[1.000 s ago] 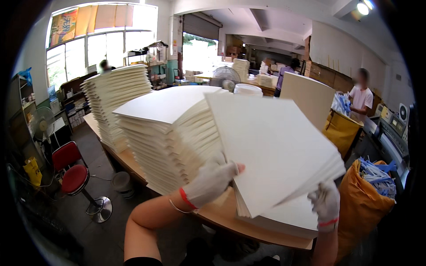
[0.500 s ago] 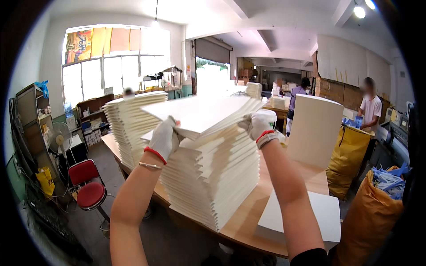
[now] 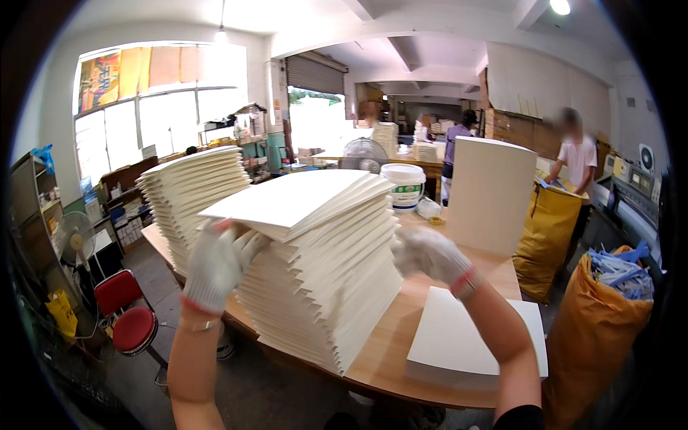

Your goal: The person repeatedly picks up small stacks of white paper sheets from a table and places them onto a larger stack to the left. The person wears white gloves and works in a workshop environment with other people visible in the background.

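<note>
A tall stack of white paper bundles point(image 3: 322, 279) stands before me on the wooden table, its layers fanned in uneven, jagged edges. On its top lies a white bundle point(image 3: 287, 201), slightly turned against the layers below. My left hand point(image 3: 218, 265), in a white knit glove, is at the top bundle's near left edge, fingers loosely bent and apart. To the right of the stack, my right hand point(image 3: 430, 258) is gloved too, slightly blurred, with loosely bent fingers near the stack's side and nothing held. Whether its fingertips touch the paper I cannot tell.
Another fanned stack point(image 3: 193, 193) stands left, a tall smooth stack point(image 3: 491, 197) right. A low white pile point(image 3: 466, 337) lies near the table's front edge. Behind are a white bucket point(image 3: 403, 186) and tape roll point(image 3: 435, 221). Orange sack point(image 3: 584, 351), red chair point(image 3: 132, 322) and two people flank the table.
The top bundle, held raised and tilted by both hands before, now rests on the stack. Both hands have come off it and lowered, the right moving down beside the stack. The view has shifted.
</note>
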`<state>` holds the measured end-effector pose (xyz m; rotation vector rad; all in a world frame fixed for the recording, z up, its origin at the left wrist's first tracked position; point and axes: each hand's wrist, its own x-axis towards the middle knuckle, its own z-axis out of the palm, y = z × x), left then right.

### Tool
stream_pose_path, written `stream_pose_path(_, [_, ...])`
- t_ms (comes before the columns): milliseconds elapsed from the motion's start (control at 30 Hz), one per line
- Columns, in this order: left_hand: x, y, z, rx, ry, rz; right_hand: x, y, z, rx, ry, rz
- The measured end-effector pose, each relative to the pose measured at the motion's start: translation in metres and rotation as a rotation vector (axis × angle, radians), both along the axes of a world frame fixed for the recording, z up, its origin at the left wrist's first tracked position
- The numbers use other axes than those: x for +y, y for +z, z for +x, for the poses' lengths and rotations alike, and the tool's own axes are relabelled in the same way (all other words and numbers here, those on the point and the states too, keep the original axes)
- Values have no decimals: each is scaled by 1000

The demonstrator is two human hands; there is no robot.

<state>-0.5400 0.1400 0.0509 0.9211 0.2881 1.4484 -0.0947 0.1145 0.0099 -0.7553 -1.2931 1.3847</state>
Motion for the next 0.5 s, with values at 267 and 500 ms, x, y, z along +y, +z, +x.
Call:
stream_pose_path(267, [-102, -91, 105, 412, 33, 855, -289, -101, 138, -443, -959, -49])
stream_pose_path(500, [-128, -132, 344, 992, -456, 1304, -360, -218, 163, -960, -1658, 150])
